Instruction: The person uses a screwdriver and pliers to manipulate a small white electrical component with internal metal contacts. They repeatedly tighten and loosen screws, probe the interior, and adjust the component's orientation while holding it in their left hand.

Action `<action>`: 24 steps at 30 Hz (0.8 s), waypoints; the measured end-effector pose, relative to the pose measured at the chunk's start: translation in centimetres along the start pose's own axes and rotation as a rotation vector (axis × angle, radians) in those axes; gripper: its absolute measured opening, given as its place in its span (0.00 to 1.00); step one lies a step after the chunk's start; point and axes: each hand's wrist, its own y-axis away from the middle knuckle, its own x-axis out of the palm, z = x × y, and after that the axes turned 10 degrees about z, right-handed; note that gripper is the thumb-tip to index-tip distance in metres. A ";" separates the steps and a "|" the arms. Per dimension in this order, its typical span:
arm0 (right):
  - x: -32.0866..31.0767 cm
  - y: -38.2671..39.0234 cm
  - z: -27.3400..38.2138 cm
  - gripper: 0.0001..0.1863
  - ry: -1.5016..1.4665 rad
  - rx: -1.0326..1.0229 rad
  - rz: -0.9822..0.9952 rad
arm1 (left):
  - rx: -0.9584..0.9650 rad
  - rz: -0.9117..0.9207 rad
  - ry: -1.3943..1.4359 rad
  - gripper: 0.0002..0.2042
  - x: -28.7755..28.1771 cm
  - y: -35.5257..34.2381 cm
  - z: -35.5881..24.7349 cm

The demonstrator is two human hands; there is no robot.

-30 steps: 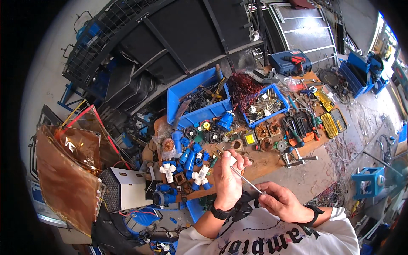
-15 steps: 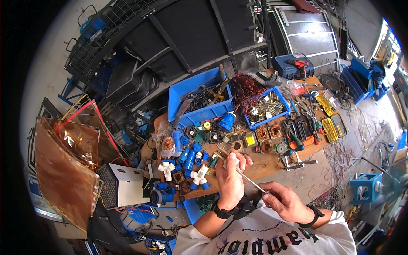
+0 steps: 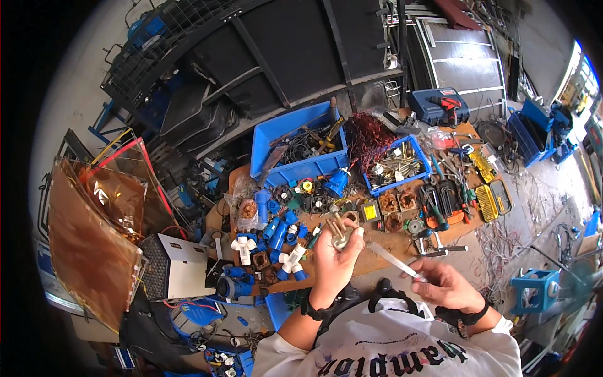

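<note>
My left hand (image 3: 333, 259) is raised over the wooden workbench (image 3: 383, 242) and grips a small metal part with round prongs (image 3: 341, 231). My right hand (image 3: 443, 286) is lower and to the right, pinching the near end of a long thin metal strip (image 3: 392, 259). The strip slants up and left, and its far tip reaches the metal part in my left hand. Both wrists wear black bands. Blue and white plastic fittings (image 3: 279, 235) lie on the bench just left of my left hand.
Two blue bins stand at the back: a large bin (image 3: 295, 141) with tools and cables, a smaller bin (image 3: 402, 164) with metal pieces. Copper wire (image 3: 367, 135) lies between them. Screwdriver sets (image 3: 483, 188) sit right, a cordless drill case (image 3: 443, 107) behind, amber sheets (image 3: 94, 232) left.
Both hands stayed together over the bench edge. The strip's tip has come closer to the metal part in my left hand, and the view shifted slightly.
</note>
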 end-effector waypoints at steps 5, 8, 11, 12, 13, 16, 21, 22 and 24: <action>-0.6 -0.6 0.5 0.10 0.105 -0.127 -0.317 | 0.126 -0.011 -0.457 0.08 0.6 0.1 -1.2; 0.2 -2.8 0.6 0.11 0.280 -0.301 -0.354 | 0.314 0.029 -0.653 0.10 1.7 0.1 -1.8; 0.9 -4.7 0.5 0.12 0.298 -0.351 -0.356 | 0.328 0.083 -0.735 0.13 2.0 0.5 -2.3; 1.0 -5.1 0.5 0.12 0.320 -0.356 -0.359 | 0.335 0.098 -0.778 0.14 2.1 0.6 -2.4; 0.9 -5.3 0.4 0.12 0.342 -0.360 -0.360 | 0.306 0.095 -0.794 0.15 2.2 0.8 -1.9; 0.8 -5.9 0.0 0.11 0.444 -0.342 -0.408 | 0.322 0.092 -0.913 0.15 2.3 0.9 -2.4; 1.3 -6.3 -0.9 0.11 0.213 -0.423 -0.404 | 0.243 0.157 -0.911 0.15 2.3 1.4 -2.4; 1.4 -6.3 -0.7 0.10 0.129 -0.402 -0.386 | 0.228 0.174 -0.912 0.14 2.3 1.4 -2.5; 1.4 -6.4 -0.8 0.09 0.019 -0.381 -0.348 | 0.199 0.193 -0.884 0.14 2.1 1.4 -2.2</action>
